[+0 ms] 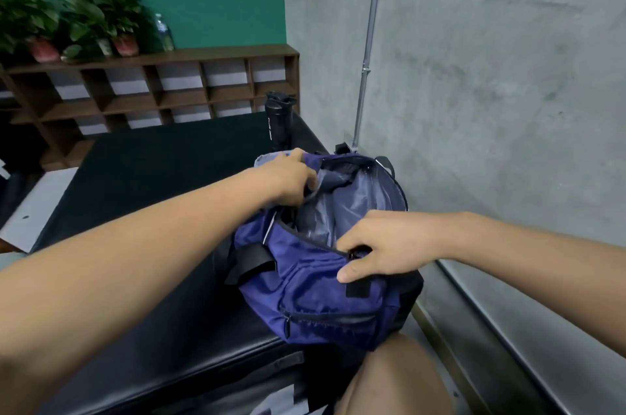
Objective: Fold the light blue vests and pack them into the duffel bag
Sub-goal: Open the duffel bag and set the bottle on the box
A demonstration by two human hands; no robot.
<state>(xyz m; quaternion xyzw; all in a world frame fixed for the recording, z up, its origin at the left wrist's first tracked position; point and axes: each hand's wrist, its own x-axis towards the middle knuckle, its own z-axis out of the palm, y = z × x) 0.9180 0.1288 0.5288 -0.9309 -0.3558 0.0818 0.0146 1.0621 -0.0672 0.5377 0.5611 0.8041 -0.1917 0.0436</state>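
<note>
1. Duffel bag (315,296), navy with black straps, sits on the black padded bench (152,177) at the bench's 4 o'clock corner, close to the grey wall (491,75). Its main zip is open and grey lining shows inside.
2. Left hand (291,177) is at the bag's 11 o'clock. Its fingers are curled over the far rim of the opening, grasping the fabric there.
3. Right hand (382,245) is at the bag's 3 o'clock. Its fingers are curled at the near end of the zip and the thumb presses on the outer side panel, so the hand is clenched on the bag. A small dark piece sits between the fingertips, too small to identify.
4. Pale blue fabric (271,158) peeks out just beyond the left hand, at the bag's 11 o'clock edge. Cannot tell whether it is a vest, or whether it lies inside or outside the bag.
5. Black bottle (277,119) stands upright on the bench at the bag's 12 o'clock, just behind it.
6. Surroundings:
   - Wooden cubby shelf (169,89) at the frame's 10 o'clock.
   - Potted plants (84,18) and a clear water bottle (164,31) on top of the shelf.
   - Metal conduit (369,41) running up the grey wall at 1 o'clock.
   - Bare knee (389,380) at 6 o'clock.
</note>
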